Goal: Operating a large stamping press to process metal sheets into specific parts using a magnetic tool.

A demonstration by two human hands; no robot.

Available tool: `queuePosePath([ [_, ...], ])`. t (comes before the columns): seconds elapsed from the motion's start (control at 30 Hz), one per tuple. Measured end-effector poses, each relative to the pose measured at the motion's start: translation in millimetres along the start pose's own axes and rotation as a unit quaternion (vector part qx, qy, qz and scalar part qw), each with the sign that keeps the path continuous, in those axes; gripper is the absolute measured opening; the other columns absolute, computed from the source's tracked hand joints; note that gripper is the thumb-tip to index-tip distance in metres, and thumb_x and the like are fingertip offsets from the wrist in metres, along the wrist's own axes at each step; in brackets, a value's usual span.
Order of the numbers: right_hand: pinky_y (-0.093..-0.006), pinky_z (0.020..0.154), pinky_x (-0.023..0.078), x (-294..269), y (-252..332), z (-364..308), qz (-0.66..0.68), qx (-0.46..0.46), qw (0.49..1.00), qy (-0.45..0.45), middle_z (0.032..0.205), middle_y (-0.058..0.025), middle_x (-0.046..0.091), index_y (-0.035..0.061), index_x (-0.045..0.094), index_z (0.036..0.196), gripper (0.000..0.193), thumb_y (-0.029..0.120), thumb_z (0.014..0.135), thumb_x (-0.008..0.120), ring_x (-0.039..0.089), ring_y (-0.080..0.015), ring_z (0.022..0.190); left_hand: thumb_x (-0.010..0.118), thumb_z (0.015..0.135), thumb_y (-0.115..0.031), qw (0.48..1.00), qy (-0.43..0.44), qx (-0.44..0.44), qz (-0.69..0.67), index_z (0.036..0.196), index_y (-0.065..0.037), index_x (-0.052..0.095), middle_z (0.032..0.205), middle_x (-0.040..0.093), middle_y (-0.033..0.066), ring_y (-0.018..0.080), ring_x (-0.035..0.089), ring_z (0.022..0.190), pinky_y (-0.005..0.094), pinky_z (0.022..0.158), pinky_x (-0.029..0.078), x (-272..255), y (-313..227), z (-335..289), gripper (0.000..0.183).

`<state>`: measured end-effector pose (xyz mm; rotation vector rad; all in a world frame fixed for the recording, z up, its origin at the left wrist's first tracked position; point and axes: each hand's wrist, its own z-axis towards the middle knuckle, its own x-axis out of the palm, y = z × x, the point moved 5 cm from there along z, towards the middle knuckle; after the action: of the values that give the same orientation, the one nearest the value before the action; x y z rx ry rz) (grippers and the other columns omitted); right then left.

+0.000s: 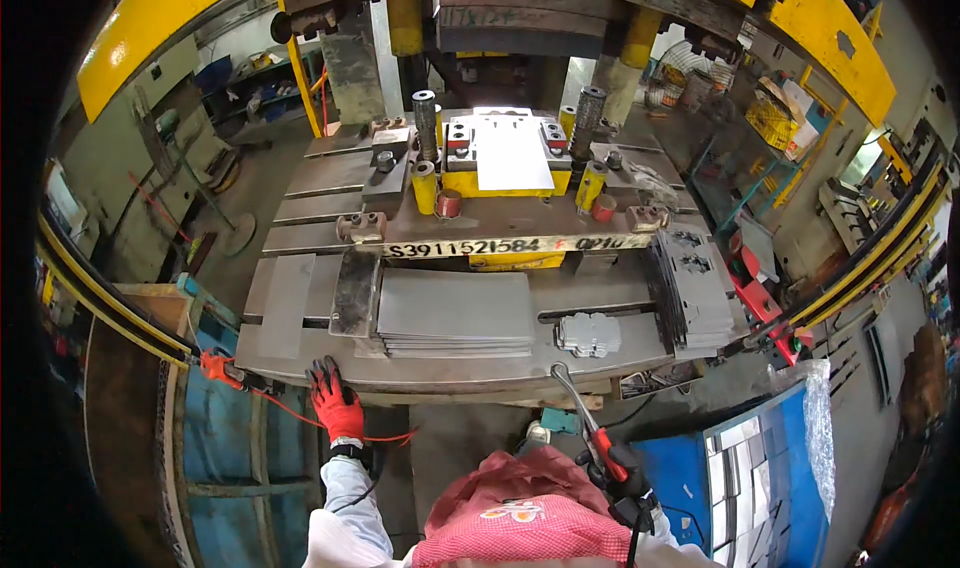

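My left hand, in a red glove with dark fingers, is at the front edge of the press bed. Its fingers point forward, somewhat apart, and hold nothing. My right hand, in a black glove, grips a long metal plier-like tool by its red handles. The tool's rounded tip reaches the bed's front edge, near a small pile of cut metal pieces. Left of that pile lies a stack of flat grey sheets. Farther back, a bright flat sheet rests on the yellow-and-grey die.
A thin sheet lies at the bed's left, beside a dark block. Cut plates are stacked at the right. Guide posts flank the die, under a yellow press frame. A blue bin stands at lower right.
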<state>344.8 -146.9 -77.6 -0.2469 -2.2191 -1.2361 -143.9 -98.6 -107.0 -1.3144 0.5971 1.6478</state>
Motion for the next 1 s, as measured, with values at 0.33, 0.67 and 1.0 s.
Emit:
queuePosePath([
  [0.33, -0.0234, 0.044, 0.038, -1.5, -6.7, -11.1, -0.002, 0.01, 0.999, -0.034, 0.077, -0.012, 0.058, -0.0024, 0.047, 0.107, 0.059, 0.045, 0.072, 0.055, 0.049, -0.0136, 0.051, 0.058, 0.068, -0.013, 1.0, 0.019, 0.011, 0.0, 0.133, -0.017, 0.026, 0.141, 0.016, 0.0102, 0.0299, 0.014, 0.13, 0.0425, 0.101, 0.021, -12.6, -6.0, -1.9, 0.073],
  [0.67, -0.0219, 0.039, 0.036, -17.8, -13.7, -6.0, 0.008, 0.004, 1.0, -0.028, 0.089, -0.0183, 0.059, 0.0003, 0.042, 0.116, 0.057, 0.041, 0.076, 0.052, 0.046, -0.0107, 0.045, 0.058, 0.069, -0.014, 1.0, 0.008, 0.001, 0.03, 0.134, -0.018, 0.023, 0.141, 0.017, 0.0099, 0.0295, 0.016, 0.13, 0.0433, 0.101, 0.02, -4.8, -2.6, -1.4, 0.075],
  [1.0, -0.0216, 0.04, 0.035, -6.4, -5.1, -6.3, -0.005, -0.017, 1.0, 0.009, 0.084, -0.0162, 0.058, -0.0008, 0.044, 0.114, 0.057, 0.041, 0.076, 0.051, 0.047, -0.0107, 0.048, 0.058, 0.069, -0.016, 1.0, 0.013, 0.003, 0.027, 0.133, -0.018, 0.025, 0.138, 0.024, 0.0128, 0.0301, 0.018, 0.129, 0.044, 0.101, 0.021, -5.6, -1.7, -2.9, 0.072],
])
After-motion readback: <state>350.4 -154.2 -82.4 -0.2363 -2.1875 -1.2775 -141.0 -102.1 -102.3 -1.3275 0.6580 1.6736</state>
